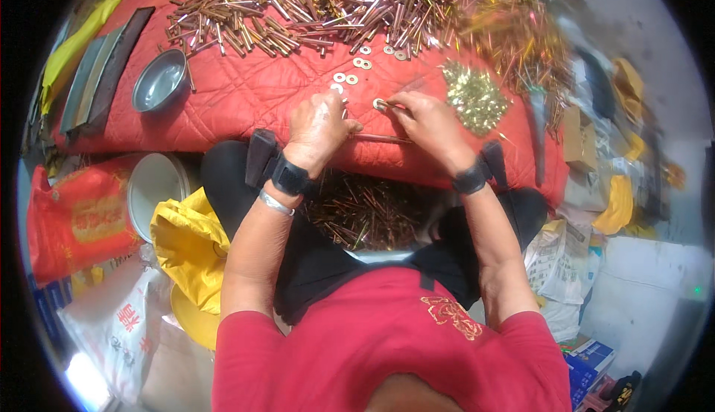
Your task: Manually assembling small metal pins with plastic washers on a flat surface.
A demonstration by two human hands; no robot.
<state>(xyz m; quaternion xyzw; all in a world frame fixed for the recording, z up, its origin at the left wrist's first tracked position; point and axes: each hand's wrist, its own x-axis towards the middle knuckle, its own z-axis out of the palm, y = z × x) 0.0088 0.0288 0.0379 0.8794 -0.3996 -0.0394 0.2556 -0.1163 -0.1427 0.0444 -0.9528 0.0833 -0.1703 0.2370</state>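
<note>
My left hand is closed, its thumb and fingertips pressed together above the red quilted cloth. What it pinches is mostly hidden by the fingers. A thin metal rod runs crosswise just below its thumb toward my right hand; whether the left hand grips it I cannot make out. My right hand pinches a round metal washer between thumb and forefinger. Several loose washers lie flat on the cloth beyond the hands. Right of them is a heap of small shiny gold-coloured pieces.
A big pile of thin metal tubes covers the far side of the red quilted cloth. A metal bowl stands at left, beside long flat bars. More rods lie below the table edge between my legs. A white bucket stands lower left.
</note>
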